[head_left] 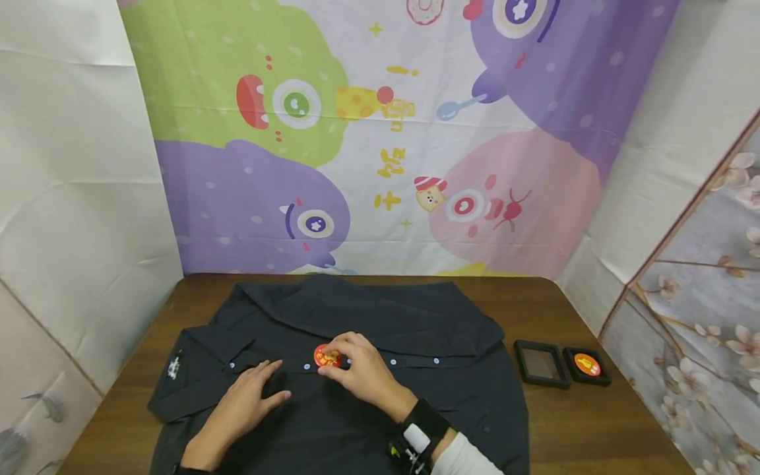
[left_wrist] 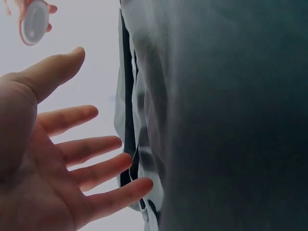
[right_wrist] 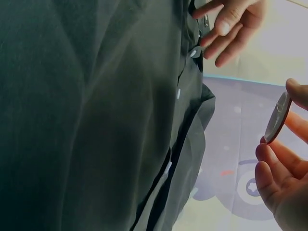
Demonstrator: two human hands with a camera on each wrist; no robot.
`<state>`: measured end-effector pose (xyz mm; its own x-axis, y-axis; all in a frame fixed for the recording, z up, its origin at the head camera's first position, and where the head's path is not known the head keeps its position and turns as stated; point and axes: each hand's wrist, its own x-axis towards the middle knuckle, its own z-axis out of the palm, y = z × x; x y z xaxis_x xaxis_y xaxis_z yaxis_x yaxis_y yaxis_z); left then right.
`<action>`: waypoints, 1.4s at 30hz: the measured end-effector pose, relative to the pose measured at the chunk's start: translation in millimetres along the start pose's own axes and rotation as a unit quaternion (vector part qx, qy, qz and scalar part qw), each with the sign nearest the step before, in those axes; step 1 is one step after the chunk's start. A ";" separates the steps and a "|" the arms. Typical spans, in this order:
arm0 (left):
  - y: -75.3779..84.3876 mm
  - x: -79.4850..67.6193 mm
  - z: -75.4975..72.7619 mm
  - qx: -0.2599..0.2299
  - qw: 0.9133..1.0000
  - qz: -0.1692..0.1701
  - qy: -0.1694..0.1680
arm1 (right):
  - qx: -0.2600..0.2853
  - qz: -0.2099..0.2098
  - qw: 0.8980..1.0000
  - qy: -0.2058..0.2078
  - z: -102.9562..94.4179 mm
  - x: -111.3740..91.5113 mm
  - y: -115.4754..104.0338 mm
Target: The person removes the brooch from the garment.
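A black button-up shirt (head_left: 332,435) lies spread on the brown table, with several pale buttons along its placket. My right hand (head_left: 365,376) pinches a round red button badge (head_left: 321,357) between thumb and fingers, above the placket. In the right wrist view, the badge (right_wrist: 277,118) is held edge-on, apart from the cloth, its pale back with a pin partly visible. The left hand (head_left: 246,402) hovers over the shirt's left part, fingers spread and holding nothing. In the left wrist view its palm (left_wrist: 53,183) faces the camera beside the cloth.
To the right of the shirt, an open black frame-like box (head_left: 541,364) stands beside a smaller black box (head_left: 602,377) holding an orange-red round badge (head_left: 586,364). A cartoon-printed cloth (head_left: 386,244) hangs behind the table (head_left: 564,435). A folded sleeve (head_left: 196,389) lies at left.
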<state>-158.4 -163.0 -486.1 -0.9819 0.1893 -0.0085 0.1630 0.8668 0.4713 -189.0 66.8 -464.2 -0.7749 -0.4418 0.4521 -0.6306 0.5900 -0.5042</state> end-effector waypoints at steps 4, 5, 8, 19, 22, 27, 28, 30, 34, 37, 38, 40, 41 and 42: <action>-2.5 -0.8 -2.1 0.003 1.000 0.003 -0.004 | 0.001 0.006 1.000 -0.004 -3.4 1.0 2.0; -2.6 -0.7 -2.5 0.004 1.000 0.007 -0.003 | 0.001 0.009 1.000 -0.004 -4.1 1.2 2.5; -2.4 -1.2 -2.5 0.007 1.000 0.013 0.000 | 0.006 0.010 1.000 0.003 -5.0 0.8 4.7; -3.3 -3.6 1.7 0.009 1.000 0.014 -0.012 | 0.010 0.019 1.000 0.003 -10.8 -10.1 11.4; -3.1 -3.1 1.3 0.007 1.000 0.014 -0.015 | 0.015 0.022 1.000 0.007 -13.4 -10.6 12.6; -3.7 -3.5 0.7 0.006 1.000 0.011 -0.020 | 0.016 0.025 0.999 0.011 -16.9 -10.5 14.2; -3.8 -3.7 0.7 0.006 1.000 0.011 -0.020 | 0.018 0.026 0.999 0.012 -17.4 -10.5 14.3; -3.9 -4.2 0.7 0.005 1.000 0.012 -0.019 | 0.019 0.028 0.999 0.012 -18.1 -10.6 14.6; -4.1 -5.4 1.0 -0.002 1.000 0.021 -0.012 | 0.024 0.027 0.999 0.017 -18.3 -10.6 15.5; -4.6 -5.9 1.5 -0.009 1.000 0.023 -0.008 | 0.026 0.027 0.999 0.016 -18.6 -10.4 16.2; -4.7 -6.0 1.5 -0.012 1.000 0.022 -0.007 | 0.028 0.027 0.999 0.017 -18.9 -10.4 16.3; -5.0 -5.4 1.7 -0.017 1.000 0.017 -0.008 | 0.026 0.030 0.999 0.019 -19.6 -10.2 17.0; -5.0 -5.0 1.5 -0.018 1.000 0.016 -0.008 | 0.024 0.031 0.999 0.021 -19.9 -10.2 17.5; -5.1 -4.7 1.2 -0.017 1.000 0.017 -0.008 | 0.022 0.032 0.999 0.023 -20.3 -10.2 18.1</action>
<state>-154.4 -167.7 -489.5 -0.9741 0.2259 -0.0069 0.1920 0.8435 0.5016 -191.6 95.7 -463.1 -0.8115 -0.3728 0.4500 -0.5820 0.5853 -0.5646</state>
